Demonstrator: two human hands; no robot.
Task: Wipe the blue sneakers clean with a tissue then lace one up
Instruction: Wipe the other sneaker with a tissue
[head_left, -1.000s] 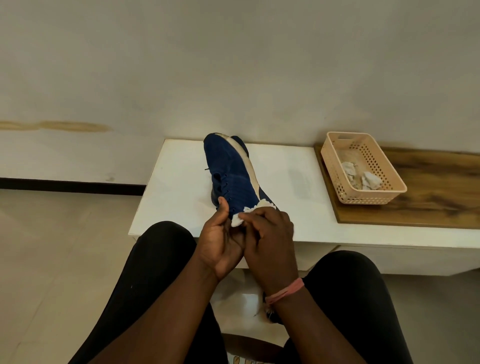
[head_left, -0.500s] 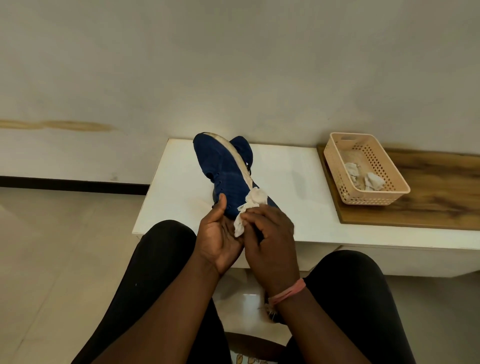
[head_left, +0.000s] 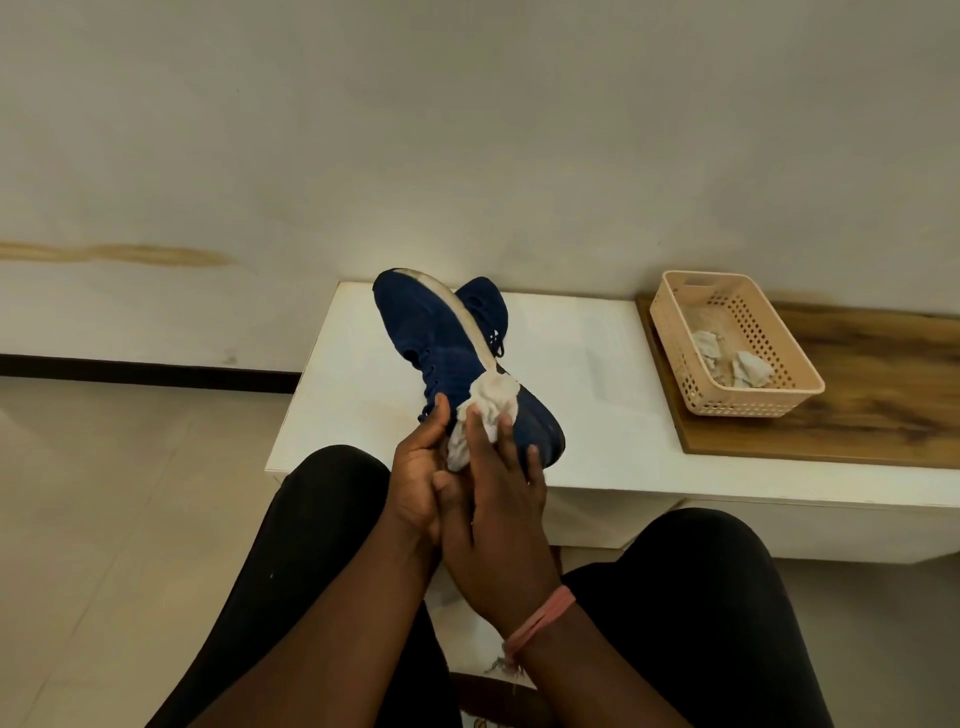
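Note:
A blue sneaker with a white sole edge is tilted on its side above the white table, one end pointing at me. My left hand grips that near end from the left, thumb up along its side. My right hand presses a crumpled white tissue against the shoe's upper with straight fingers. A second blue sneaker stands behind the first, mostly hidden by it.
A beige perforated basket with crumpled used tissues sits on a wooden board at the table's right. A wall stands right behind the table. My black-clad knees are below the table's front edge, and tiled floor lies to the left.
The sneaker has turned and tilted further left. My right hand has slid up the shoe with the tissue, and its fingers have straightened over it.

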